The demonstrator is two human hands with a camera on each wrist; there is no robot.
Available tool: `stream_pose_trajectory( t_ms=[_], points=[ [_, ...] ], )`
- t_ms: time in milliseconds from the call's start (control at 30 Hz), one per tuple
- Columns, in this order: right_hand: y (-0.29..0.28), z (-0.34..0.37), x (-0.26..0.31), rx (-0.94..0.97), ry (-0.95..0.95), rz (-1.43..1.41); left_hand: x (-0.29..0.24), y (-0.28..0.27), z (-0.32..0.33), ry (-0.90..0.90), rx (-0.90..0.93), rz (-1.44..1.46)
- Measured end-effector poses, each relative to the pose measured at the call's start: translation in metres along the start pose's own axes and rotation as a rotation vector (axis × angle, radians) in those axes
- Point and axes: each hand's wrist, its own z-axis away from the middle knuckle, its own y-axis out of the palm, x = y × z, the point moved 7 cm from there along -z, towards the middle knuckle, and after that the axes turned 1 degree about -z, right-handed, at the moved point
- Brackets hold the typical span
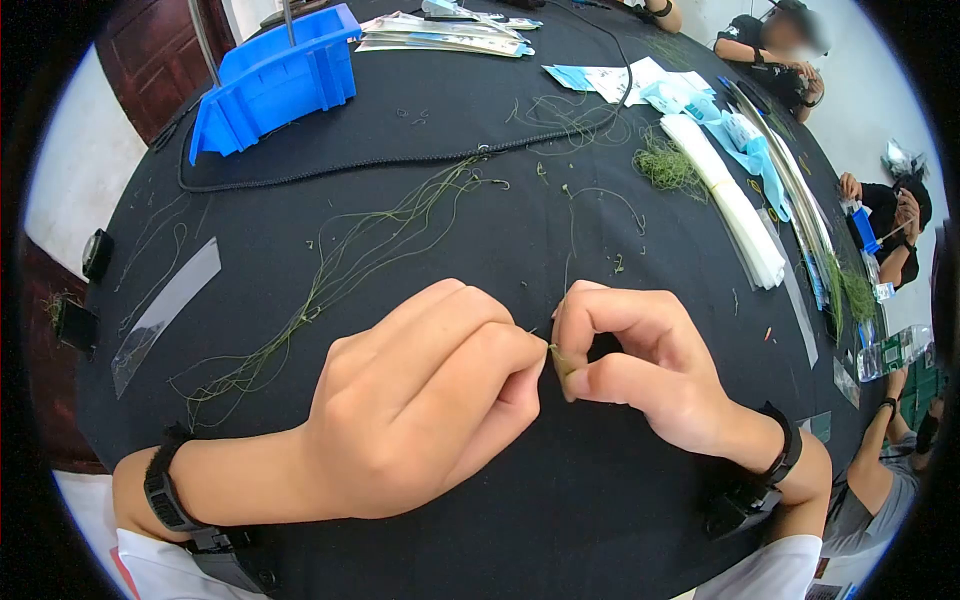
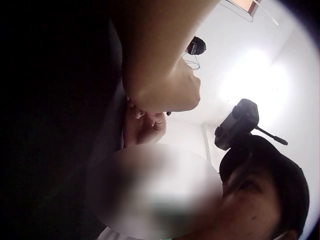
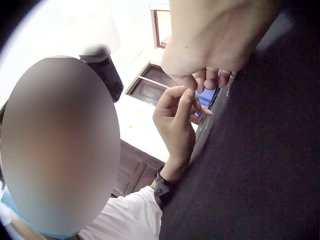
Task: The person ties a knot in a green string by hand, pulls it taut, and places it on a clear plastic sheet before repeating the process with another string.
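A: Why do you bring your hands so close together?

B: Your left hand (image 1: 430, 400) and right hand (image 1: 650, 370) each pinch the thin green thread (image 1: 558, 356) with fingertips and thumb, probably because anything so fine needs support on both sides of one tiny spot. (A dark tip (image 1: 533, 330) shows by your left fingertips; what it is, you can't tell from here.)

A: And your bundle of green threads (image 1: 312, 308)?

B: It lies loose on the black tablecloth (image 1: 600, 520), just past your left hand, presumably for easy reach. Your tangled green clump (image 1: 668, 167) sits farther off, near the white strips (image 1: 728, 205), likely out of your way.

A: How does your thread look?

B: Hair-fine and yellowish green between your fingertips; it appears to run on, wavy, beyond your right hand, though your fingers hide part of it.
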Motion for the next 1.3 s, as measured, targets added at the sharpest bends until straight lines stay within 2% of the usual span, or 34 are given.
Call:
stream_pose_trajectory(
  t_ms=[67, 167, 267, 367, 567, 667, 767, 867, 967, 1067, 1167, 1300],
  points=[
    [-0.0009, 0.0007, -0.0004, 0.037, -0.035, 0.053, 0.0004, -0.0022, -0.0024, 0.001, 0.023, -0.019],
    [0.0021, 0.0027, -0.0023, -0.098, 0.136, -0.151, 0.0066, -0.0028, -0.0001, -0.115, 0.023, 0.063],
    [0.0026, 0.0006, 0.0028, -0.158, 0.075, -0.153, 0.0076, -0.0038, -0.0012, -0.139, 0.019, 0.076],
    [0.0011, 0.0011, 0.0024, -0.214, 0.112, -0.171, 0.0084, -0.0026, -0.0006, -0.157, 0.019, 0.087],
    [0.0006, 0.0015, 0.0, -0.126, 0.115, -0.135, 0.0055, -0.0011, -0.0008, -0.13, 0.034, 0.065],
    [-0.0003, 0.0021, -0.0005, -0.029, 0.029, -0.036, 0.0033, -0.0011, -0.0014, -0.068, 0.025, 0.032],
    [-0.0003, 0.0022, 0.0001, -0.03, -0.008, 0.012, 0.0039, -0.002, -0.0011, -0.078, 0.025, 0.044],
    [0.0015, 0.0019, 0.0016, -0.108, 0.098, -0.126, 0.0065, -0.0023, 0.0, -0.12, 0.023, 0.074],
    [0.003, 0.0004, 0.0036, -0.194, 0.07, -0.112, 0.0073, -0.0024, 0.0001, -0.132, 0.022, 0.086],
    [0.0016, 0.0019, -0.0001, -0.199, 0.106, -0.152, 0.0071, -0.0019, -0.0001, -0.133, 0.027, 0.088],
    [0.0008, 0.0027, -0.0012, -0.11, 0.03, -0.055, 0.0074, -0.0025, 0.0001, -0.122, 0.032, 0.08],
    [0.0019, 0.0014, -0.0006, -0.067, 0.055, -0.015, 0.0075, -0.0022, 0.0002, -0.12, 0.032, 0.08]
  ],
)
